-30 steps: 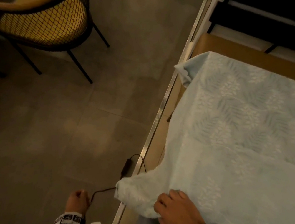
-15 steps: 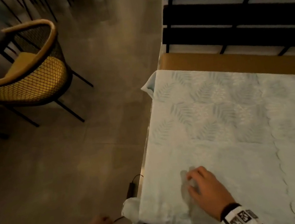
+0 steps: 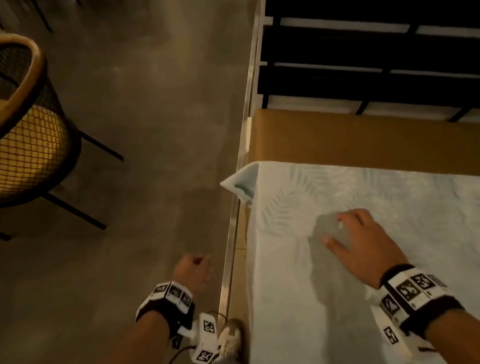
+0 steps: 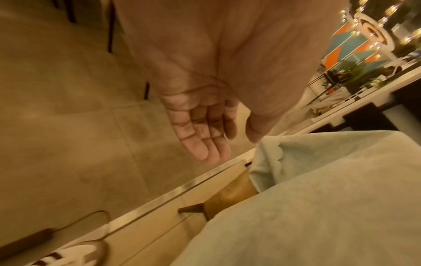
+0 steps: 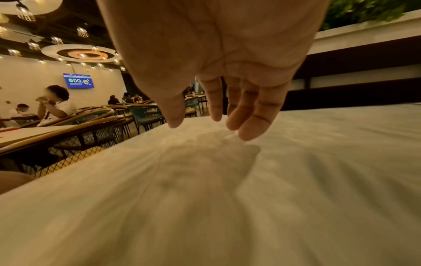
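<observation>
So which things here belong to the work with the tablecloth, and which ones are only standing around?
In the job:
tablecloth, spread on the table
right hand, fingers relaxed, low over the cloth

Only standing around:
left hand, idle beside the table, holding nothing
chair
dark adapter with cable, on the floor

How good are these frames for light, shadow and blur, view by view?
Head view: dim, warm light; the right hand throws a soft shadow on the pale blue leaf-patterned tablecloth, and the frame edges are smeared. Left wrist view: the left hand is fairly sharp, the cloth below it is soft, and the small ceiling bulbs flare. Right wrist view: the cloth streaks with motion blur, with strong wide-angle bending.
</observation>
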`<action>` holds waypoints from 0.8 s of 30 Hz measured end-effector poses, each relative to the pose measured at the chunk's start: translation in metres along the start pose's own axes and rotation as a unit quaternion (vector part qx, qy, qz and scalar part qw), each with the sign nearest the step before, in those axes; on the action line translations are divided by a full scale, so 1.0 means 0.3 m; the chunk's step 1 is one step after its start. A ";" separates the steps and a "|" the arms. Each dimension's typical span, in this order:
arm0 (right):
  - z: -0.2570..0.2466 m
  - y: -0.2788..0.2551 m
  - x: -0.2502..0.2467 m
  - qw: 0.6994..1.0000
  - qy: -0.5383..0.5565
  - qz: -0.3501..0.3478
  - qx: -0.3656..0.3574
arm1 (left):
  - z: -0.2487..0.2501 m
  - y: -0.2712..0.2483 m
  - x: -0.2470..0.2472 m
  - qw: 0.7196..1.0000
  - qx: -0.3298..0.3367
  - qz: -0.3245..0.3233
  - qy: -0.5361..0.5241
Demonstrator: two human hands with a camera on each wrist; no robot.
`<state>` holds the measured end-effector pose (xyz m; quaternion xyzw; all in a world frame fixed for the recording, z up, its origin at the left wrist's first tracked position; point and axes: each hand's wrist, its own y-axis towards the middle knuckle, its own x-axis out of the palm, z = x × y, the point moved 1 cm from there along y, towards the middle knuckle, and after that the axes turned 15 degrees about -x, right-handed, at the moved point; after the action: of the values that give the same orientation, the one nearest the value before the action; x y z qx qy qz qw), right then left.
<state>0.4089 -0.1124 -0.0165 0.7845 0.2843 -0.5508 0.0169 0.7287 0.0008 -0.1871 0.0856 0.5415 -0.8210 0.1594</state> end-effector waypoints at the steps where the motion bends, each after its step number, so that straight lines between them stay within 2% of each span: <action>1: -0.043 0.094 -0.019 1.000 -0.003 0.009 -0.012 | 0.082 0.052 0.012 1.000 0.010 0.003 -0.016; 4: -0.170 0.345 -0.050 0.998 -0.010 0.028 -0.047 | 0.269 0.186 0.048 0.999 0.012 0.018 -0.028; 8: -0.276 0.580 -0.027 0.997 -0.033 -0.009 -0.073 | 0.450 0.321 0.118 0.999 0.016 0.021 -0.025; 12: -0.285 0.668 0.038 0.996 -0.055 -0.058 -0.051 | 0.551 0.452 0.197 0.997 0.018 0.030 -0.063; 15: -0.264 0.687 0.065 0.995 -0.066 -0.045 -0.054 | 0.614 0.537 0.238 0.993 0.012 0.037 -0.111; 17: -0.252 0.692 0.067 0.997 -0.051 -0.035 -0.055 | 0.645 0.586 0.237 0.993 -0.001 0.067 -0.101; 19: -0.245 0.696 0.068 0.997 -0.045 -0.032 -0.055 | 0.655 0.633 0.209 0.994 0.024 0.092 -0.047; 20: -0.243 0.698 0.069 0.997 -0.044 -0.031 -0.056 | 0.654 0.640 0.183 0.994 0.039 0.097 0.031; 22: -0.239 0.702 0.073 0.997 -0.043 -0.035 -0.058 | 0.627 0.639 0.106 0.974 0.069 0.117 0.182; 24: -0.235 0.703 0.076 0.997 -0.043 -0.039 -0.057 | 0.561 0.641 -0.009 0.966 0.059 0.101 0.231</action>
<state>0.5725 -0.2554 -0.0693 0.7459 0.3450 -0.5673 0.0523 0.8047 -0.2228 -0.2849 0.3363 0.5024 -0.7893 0.1071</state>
